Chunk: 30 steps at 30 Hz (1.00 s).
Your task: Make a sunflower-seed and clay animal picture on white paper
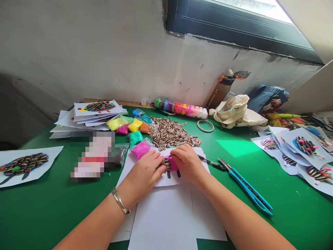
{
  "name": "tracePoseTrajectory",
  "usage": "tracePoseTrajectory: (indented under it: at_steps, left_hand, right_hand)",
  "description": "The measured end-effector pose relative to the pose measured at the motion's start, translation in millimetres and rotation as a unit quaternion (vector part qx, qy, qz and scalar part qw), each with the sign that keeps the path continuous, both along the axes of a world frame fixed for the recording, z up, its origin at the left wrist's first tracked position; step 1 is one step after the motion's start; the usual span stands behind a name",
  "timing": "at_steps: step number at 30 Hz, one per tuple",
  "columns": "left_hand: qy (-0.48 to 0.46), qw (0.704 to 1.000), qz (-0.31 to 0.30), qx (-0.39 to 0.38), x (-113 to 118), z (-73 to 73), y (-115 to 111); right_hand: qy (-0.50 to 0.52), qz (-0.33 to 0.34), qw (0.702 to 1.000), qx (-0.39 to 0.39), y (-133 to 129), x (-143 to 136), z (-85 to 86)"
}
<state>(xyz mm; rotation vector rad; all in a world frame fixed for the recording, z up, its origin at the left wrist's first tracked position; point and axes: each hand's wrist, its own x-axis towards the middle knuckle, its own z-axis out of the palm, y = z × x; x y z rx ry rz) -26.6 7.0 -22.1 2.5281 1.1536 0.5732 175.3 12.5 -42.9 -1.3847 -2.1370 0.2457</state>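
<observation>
My left hand (147,169), with a silver bracelet (120,201) at its wrist, lies on a white sheet of paper (145,181). Its fingers are stretched out and its fingertips touch a patch of striped sunflower seeds (166,163). The seeds sit on a flat magenta clay shape (173,164) with two dark leg-like strips below it. Over the right side of that shape, my right hand (187,162) has its thumb and forefinger pinched together; whatever is between them is hidden. Just behind the hands lies a heap of loose sunflower seeds (170,132).
Bags of coloured clay (141,149) lie left of the seed heap. A blue utility knife (248,187), a black pen (212,163) and a tape ring (205,125) are at right. Seed pictures (99,107) are stacked back left. A bottle (221,92) stands by the wall.
</observation>
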Motion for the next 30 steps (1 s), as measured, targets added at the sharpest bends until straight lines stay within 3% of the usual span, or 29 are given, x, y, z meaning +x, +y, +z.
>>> tracePoseTrajectory:
  at_steps: [14, 30]
  left_hand:
    - [0.034, 0.999, -0.009, -0.029, 7, 1.4, -3]
    - [0.051, 0.997, 0.006, -0.048, 8, -7.4, -4]
  right_hand:
    - [-0.030, -0.020, 0.999, -0.015, 4, -1, -4.4]
    - [-0.017, -0.004, 1.000, -0.014, 7, -6, -13.3]
